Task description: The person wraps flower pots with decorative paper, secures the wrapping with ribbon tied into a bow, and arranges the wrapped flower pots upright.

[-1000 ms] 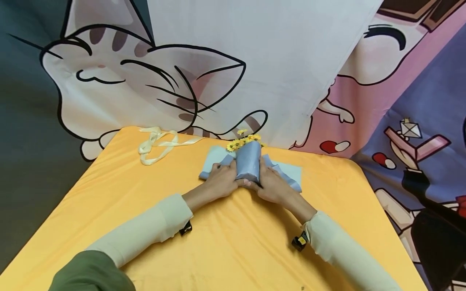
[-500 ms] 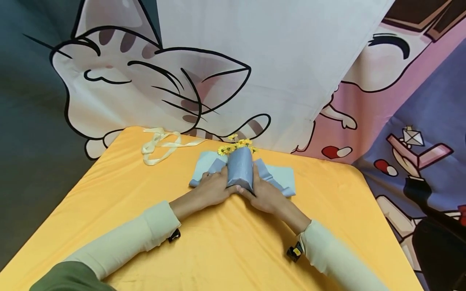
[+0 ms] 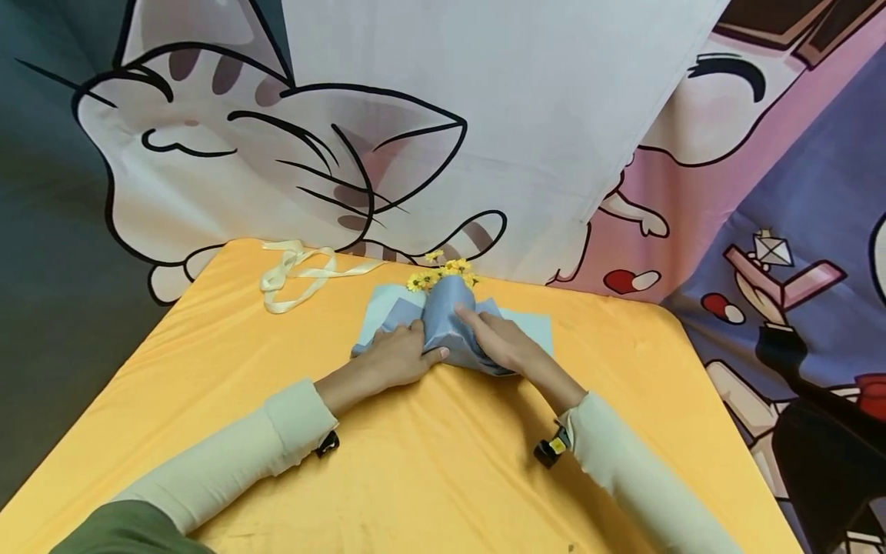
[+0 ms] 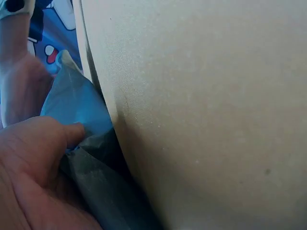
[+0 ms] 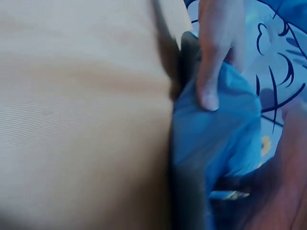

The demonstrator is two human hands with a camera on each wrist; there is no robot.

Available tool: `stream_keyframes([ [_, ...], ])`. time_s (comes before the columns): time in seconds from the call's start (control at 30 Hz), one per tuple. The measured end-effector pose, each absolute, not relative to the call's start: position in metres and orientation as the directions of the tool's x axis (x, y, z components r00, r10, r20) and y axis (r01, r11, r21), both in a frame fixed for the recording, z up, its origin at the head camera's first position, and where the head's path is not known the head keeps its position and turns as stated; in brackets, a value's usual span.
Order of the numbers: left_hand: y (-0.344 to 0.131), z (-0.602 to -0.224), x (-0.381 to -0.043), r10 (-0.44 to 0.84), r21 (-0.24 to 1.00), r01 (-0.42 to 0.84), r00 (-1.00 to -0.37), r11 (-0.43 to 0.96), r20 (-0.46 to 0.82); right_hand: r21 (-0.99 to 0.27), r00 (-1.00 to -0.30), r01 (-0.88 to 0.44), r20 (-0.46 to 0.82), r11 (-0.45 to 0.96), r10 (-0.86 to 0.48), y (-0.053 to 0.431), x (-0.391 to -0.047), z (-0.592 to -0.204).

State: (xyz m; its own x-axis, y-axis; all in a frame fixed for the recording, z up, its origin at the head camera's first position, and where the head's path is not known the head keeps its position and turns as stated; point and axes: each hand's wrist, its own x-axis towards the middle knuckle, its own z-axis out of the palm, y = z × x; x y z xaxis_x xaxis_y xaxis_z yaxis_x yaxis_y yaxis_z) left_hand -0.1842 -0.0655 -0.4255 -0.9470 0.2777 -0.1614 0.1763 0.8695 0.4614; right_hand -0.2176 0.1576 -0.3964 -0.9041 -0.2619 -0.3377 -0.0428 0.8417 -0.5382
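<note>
Two hands (image 3: 394,358) (image 3: 504,338) on plain blue paper (image 3: 446,312), yellow flowers (image 3: 457,267) just beyond.

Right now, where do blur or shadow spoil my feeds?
Head: blue paper reads clearly; soft shadow on the yellow cloth beside the right sleeve. Left wrist: dim, right hand looks motion-smeared. Right wrist: right hand soft and partly in shadow.

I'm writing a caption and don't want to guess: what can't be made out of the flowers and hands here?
Flowers, lower parts: head view, hidden by the paper.
Left hand, fingertips other than the thumb's: left wrist view, hidden behind the paper.
Right hand, outline and grip: right wrist view, blurred, dim and cut off by the right edge.
</note>
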Motion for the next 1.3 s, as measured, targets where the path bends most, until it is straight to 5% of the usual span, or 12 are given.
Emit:
stream_keyframes([
  [0.43, -0.058, -0.421, -0.184, 0.289, 0.453, 0.187, -0.943, 0.872, -0.165, -0.287, -0.877, 0.067, -0.474, 0.956, -0.081, 0.096, -0.242, -0.348],
  [0.7, -0.055, -0.424, -0.181, 0.213, 0.511, 0.105, -0.964, 0.853, -0.159, -0.26, -0.818, 0.177, -0.576, 0.949, -0.005, 0.077, -0.256, -0.34],
  [1.03, -0.068, -0.429, -0.187, 0.221, 0.616, 0.053, -0.954, 0.786, -0.2, -0.249, -0.9, 0.279, -0.405, 0.928, 0.162, 0.061, -0.241, -0.356],
  [1.3, -0.119, -0.387, -0.2, 0.285, 0.741, -0.095, -0.885, 0.665, -0.369, -0.075, -0.915, 0.232, -0.356, 0.97, 0.192, 0.053, -0.244, -0.363],
])
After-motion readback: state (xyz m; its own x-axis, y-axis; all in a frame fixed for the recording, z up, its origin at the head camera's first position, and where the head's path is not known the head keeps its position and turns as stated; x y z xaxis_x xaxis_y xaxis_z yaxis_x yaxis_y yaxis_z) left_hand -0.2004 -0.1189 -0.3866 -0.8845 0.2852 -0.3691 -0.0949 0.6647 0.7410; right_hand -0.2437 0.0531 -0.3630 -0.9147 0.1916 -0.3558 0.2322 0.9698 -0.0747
